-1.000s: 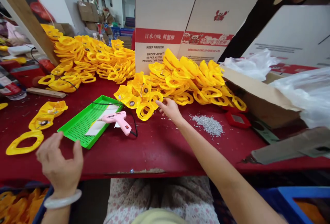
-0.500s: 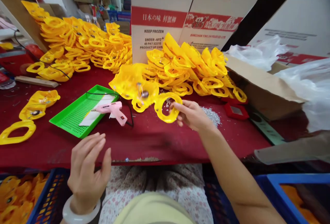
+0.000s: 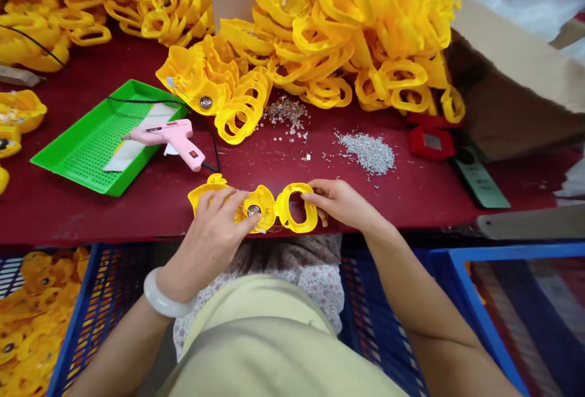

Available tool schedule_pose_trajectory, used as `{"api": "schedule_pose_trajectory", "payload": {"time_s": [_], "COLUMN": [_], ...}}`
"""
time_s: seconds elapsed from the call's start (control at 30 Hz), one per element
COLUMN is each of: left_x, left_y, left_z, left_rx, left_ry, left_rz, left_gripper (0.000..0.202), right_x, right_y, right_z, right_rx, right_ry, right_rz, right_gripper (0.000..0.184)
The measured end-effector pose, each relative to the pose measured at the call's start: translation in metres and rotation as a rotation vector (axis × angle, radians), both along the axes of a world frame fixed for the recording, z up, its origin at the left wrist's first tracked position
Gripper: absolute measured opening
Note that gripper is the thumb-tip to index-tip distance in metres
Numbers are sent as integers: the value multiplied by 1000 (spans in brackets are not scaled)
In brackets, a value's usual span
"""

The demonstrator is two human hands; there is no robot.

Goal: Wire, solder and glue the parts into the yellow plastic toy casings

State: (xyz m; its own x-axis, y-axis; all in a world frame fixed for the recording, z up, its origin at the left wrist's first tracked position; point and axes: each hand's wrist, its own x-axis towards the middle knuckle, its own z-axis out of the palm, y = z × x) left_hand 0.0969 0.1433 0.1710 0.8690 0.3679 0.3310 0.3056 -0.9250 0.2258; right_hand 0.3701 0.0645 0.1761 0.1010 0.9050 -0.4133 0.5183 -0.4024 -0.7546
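A yellow plastic piece [image 3: 274,207] with a ring handle and a small metal disc lies at the near edge of the red table [image 3: 283,171]. My left hand [image 3: 214,235] rests on its left half, fingers curled over it near the disc. My right hand [image 3: 340,203] pinches the ring handle on the right end. A white bangle [image 3: 162,299] sits on my left wrist. Behind, a heap of the same yellow pieces [image 3: 320,37] fills the table's middle.
A pink glue gun [image 3: 169,138] lies across a green tray [image 3: 86,141]. Small silver bits [image 3: 368,150] are scattered mid-table. A cardboard box [image 3: 507,80] stands right. Blue crates flank my lap: the left crate [image 3: 82,318], which holds yellow pieces, and the right crate [image 3: 479,299].
My right hand pulled one yellow piece from the heap down to the near table edge. My left hand came up from my lap and landed on it. The view tilted downward.
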Motion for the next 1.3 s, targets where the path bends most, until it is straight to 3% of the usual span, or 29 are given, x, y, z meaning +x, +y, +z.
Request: {"api": "schedule_pose_trajectory", "payload": {"time_s": [0.13,0.27,0.33,0.4,0.57,0.63,0.77,0.83,0.9,0.97,1.1,1.3], "left_x": [6,6,5,5,6,6,4,2,0,-1,0,3], "left_y": [2,4,5,4,2,1,-1,-2,-3,-3,-3,-2], "left_z": [6,5,4,4,4,4,2,0,-4,-7,-6,2], "left_rx": [0,-43,-122,-193,-293,-327,-466,-559,-665,-779,-932,-1038], "left_ry": [-7,-125,-186,-229,-283,-296,-348,-373,-391,-435,-543,-693], "left_rz": [-46,-46,-12,18,76,117,231,278,311,336,354,395], "left_gripper": [19,15,11,7,7,8,10,11,13,16,20,23], "right_x": [-6,-15,-24,-34,-55,-60,-72,-79,-87,-95,-106,-114], "right_y": [-4,-9,-11,-10,3,6,0,-6,-8,-7,1,9], "right_z": [0,1,5,9,10,10,20,24,24,18,-1,-5], "right_rx": [147,554,716,795,777,797,1082,1209,1155,999,834,796], "right_ry": [-316,-651,-646,-555,-496,-492,-411,-382,-411,-512,-609,-347], "right_rz": [8,-47,-68,22,331,375,91,57,165,223,179,32], "right_gripper": [28,20,16,13,18,18,21,22,14,8,21,21]}}
